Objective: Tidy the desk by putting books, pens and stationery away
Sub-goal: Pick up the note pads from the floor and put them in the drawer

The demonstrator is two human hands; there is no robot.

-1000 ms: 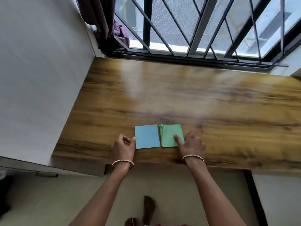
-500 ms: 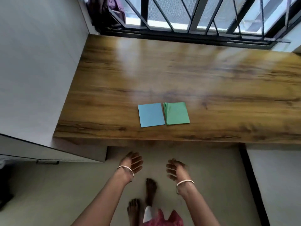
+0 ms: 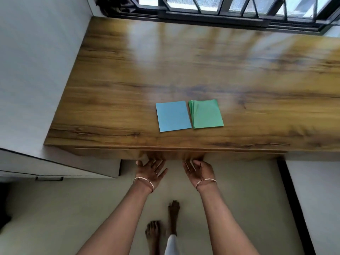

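At the far left a pale wall [image 3: 36, 70] runs down to a cabinet edge, and the wooden surface [image 3: 114, 74] stretches from it toward the window grille. On that surface, near its front edge, the blue paper stack [image 3: 173, 115] lies flat, and just beside it on the right, almost touching, sits the green paper stack [image 3: 207, 114], its left edge slightly fanned. Half a second ago both hands hung lower, away from the desk front, and a second ago they were up on top squaring these stacks; now they have come forward beneath the front lip. The left hand [image 3: 151, 170] is palm up with fingers spread and straight, its fingertips reaching under the edge; the grip holds nothing. The right hand [image 3: 198, 171] mirrors it, palm turned inward, fingers extended under the lip, likewise holding nothing. Whether the fingertips actually touch the underside cannot be told. This suggests the papers are aligned and the person is probably feeling for a drawer or tray below the front edge, somewhere to stow the two stacks, which remain out on top.
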